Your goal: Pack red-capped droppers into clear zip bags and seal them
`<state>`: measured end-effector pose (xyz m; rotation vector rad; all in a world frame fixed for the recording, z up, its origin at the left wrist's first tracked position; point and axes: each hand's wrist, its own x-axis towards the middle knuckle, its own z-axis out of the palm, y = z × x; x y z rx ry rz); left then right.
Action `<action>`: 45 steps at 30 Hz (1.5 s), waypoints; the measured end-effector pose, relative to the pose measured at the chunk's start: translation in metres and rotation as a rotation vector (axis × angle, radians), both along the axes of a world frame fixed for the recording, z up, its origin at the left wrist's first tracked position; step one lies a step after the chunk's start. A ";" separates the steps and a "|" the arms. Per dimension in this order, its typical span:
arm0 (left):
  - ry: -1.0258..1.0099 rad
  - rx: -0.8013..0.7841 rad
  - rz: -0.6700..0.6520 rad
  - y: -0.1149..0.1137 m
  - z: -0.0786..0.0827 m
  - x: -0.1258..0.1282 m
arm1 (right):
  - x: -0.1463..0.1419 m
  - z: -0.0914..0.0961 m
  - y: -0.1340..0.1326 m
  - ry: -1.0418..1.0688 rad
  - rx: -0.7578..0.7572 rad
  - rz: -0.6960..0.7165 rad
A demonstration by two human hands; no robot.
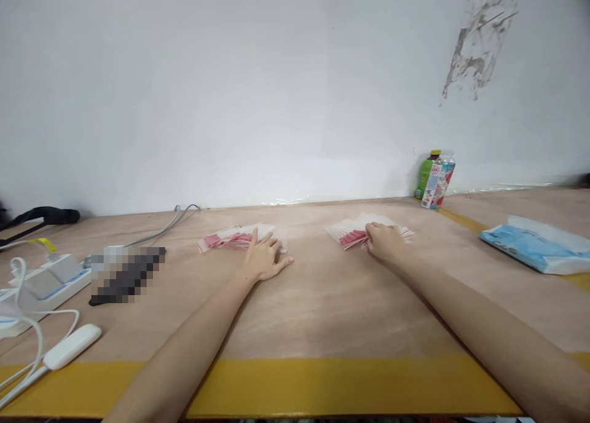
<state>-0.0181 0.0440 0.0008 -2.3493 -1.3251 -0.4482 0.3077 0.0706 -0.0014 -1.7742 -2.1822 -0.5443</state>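
Observation:
Two fanned-out piles of small clear plastic bags with red stripes lie on the table. My left hand [263,255] rests, fingers spread, on the right end of the left pile of bags [221,238]. Over at the right pile of bags [349,233], my right hand [381,240] is closed, its knuckles up and its fingers curled down onto the bags. What sits between those fingertips is hidden, though bags show on both sides of the hand.
A white power strip [74,289] with plugs and cables, a white cable box [72,347] and a blurred-out dark object [129,278] lie at left. Two bottles [436,180] stand by the wall. A blue tissue pack [537,246] lies at right. Yellow tape [341,386] runs along the front edge.

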 end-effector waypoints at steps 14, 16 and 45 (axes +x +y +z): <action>-0.327 -0.180 -0.238 0.002 -0.017 0.054 | -0.062 0.001 -0.022 0.068 0.077 0.502; -0.334 -0.181 -0.255 0.003 -0.017 0.054 | -0.071 -0.002 -0.017 0.034 0.109 0.540; -0.002 0.124 -0.328 0.022 -0.016 0.075 | -0.079 -0.013 -0.013 -0.028 0.296 0.605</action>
